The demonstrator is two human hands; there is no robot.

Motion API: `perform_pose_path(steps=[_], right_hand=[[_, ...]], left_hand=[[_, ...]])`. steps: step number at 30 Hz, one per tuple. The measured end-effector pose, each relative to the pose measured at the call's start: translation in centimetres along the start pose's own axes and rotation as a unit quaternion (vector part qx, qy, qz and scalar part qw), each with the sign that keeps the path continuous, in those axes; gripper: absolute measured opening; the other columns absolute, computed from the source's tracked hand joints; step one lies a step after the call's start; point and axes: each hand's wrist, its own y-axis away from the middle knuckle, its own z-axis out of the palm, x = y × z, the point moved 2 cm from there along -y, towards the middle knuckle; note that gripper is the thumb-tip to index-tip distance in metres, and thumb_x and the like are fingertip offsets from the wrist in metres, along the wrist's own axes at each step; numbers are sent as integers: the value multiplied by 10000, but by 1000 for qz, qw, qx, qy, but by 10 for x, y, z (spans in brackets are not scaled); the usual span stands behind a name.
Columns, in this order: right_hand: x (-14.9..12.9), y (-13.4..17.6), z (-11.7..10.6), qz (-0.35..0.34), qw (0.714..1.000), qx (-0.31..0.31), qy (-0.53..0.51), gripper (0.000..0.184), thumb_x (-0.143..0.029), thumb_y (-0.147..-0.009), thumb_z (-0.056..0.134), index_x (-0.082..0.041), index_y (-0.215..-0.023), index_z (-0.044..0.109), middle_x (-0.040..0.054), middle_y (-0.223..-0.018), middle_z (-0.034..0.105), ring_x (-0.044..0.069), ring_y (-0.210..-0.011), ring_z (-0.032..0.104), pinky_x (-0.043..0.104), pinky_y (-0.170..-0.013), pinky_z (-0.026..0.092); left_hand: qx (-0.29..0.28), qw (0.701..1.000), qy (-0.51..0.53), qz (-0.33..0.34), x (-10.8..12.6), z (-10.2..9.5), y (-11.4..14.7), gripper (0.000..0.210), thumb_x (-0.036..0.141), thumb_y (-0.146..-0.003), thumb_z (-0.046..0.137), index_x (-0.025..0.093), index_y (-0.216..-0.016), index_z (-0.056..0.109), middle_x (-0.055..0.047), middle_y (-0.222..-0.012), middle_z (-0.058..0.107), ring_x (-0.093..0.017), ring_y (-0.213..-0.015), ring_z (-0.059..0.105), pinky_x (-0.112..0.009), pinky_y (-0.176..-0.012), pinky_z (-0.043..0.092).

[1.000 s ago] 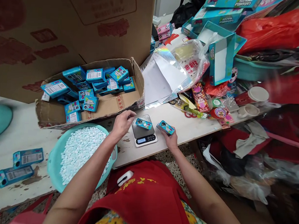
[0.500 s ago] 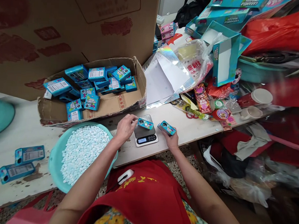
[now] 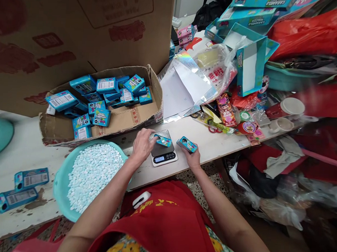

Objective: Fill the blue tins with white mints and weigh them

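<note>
A small blue candy box lies on the digital scale, a round opening at its left end. My left hand is at that end, thumb and fingers drawn together; whether they pinch a candy or the box's edge I cannot make out. My right hand grips a second blue candy box, held just right of the scale with its round opening facing up. Below my left forearm stands a turquoise basin full of pale blue and white candies.
Behind the basin, a low cardboard box holds several blue boxes. Two more blue boxes lie at the left. At the right are paper sheets, wrapped sweets, cups and display boxes. A large carton rises behind.
The view has shifted slightly. My left fingers stay by the opening of the box on the scale, and my right hand keeps its grip on the other box.
</note>
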Motion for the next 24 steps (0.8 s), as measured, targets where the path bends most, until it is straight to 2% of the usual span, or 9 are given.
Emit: perform_pose_path(steps=[3,5,9,12,14,16,18,21,24], right_hand=[[-4,0,0,-1,1000,-3,5,486,-445,-673,741,-179,-1021,529,50,-911,655,208,-819,603,374,-801,484],[-8,0,-1,-1,1000,-4,9,487,-451,-675,739,-178,-1019,528,49,-899,655,205,-798,605,373,-794,484],[-11,1,-1,0,1000,-2,16,493,-462,-661,742,-180,-1005,529,49,-884,656,209,-786,608,376,-787,486],[-11,1,-1,6,1000,0,17,491,-469,-659,735,-180,-1001,533,50,-879,662,215,-794,614,383,-785,491],[-11,2,0,9,1000,1,16,496,-477,-658,728,-179,-1006,538,56,-888,669,222,-812,619,392,-796,495],[-13,2,1,11,1000,3,18,508,-485,-651,728,-176,-1009,544,64,-903,677,226,-827,624,401,-809,498],[-17,1,1,12,1000,7,23,526,-492,-633,737,-172,-1007,553,69,-903,685,228,-822,631,406,-810,505],[-26,0,-3,18,999,10,35,536,-495,-600,759,-158,-979,585,83,-871,700,239,-790,644,419,-790,520],[-42,1,-8,24,999,17,45,535,-490,-589,772,-131,-958,628,117,-892,709,271,-811,652,469,-828,502]], left_hand=[[20,999,-20,23,10,8,-1,464,467,-789,603,211,-1174,568,-89,-1120,543,-254,-1030,471,-370,-907,398],[12,999,-24,24,15,15,-3,516,492,-755,634,215,-1186,567,-95,-1139,533,-271,-1043,460,-394,-916,395],[-30,998,51,-22,5,23,-9,278,343,-830,543,219,-1066,623,-71,-1051,577,-241,-982,513,-375,-886,412],[-58,991,113,-43,-11,18,-11,263,327,-866,482,214,-1069,604,-50,-1012,608,-192,-881,568,-329,-820,450],[-83,990,118,0,-16,16,-10,363,374,-834,547,233,-1169,551,-46,-1114,596,-195,-956,571,-318,-840,454],[-116,986,87,77,-15,17,-8,505,371,-770,642,262,-1242,499,-45,-1212,558,-218,-1084,528,-328,-904,432],[-136,983,20,125,-10,21,-5,467,330,-753,666,270,-1195,529,-48,-1176,570,-234,-1088,523,-341,-904,428],[-99,990,-43,95,-4,15,5,293,321,-804,608,238,-1082,568,-61,-1045,598,-230,-965,568,-335,-805,455],[2,999,0,49,-7,-23,29,290,357,-823,589,213,-1072,552,-59,-1017,602,-207,-944,581,-307,-783,460]])
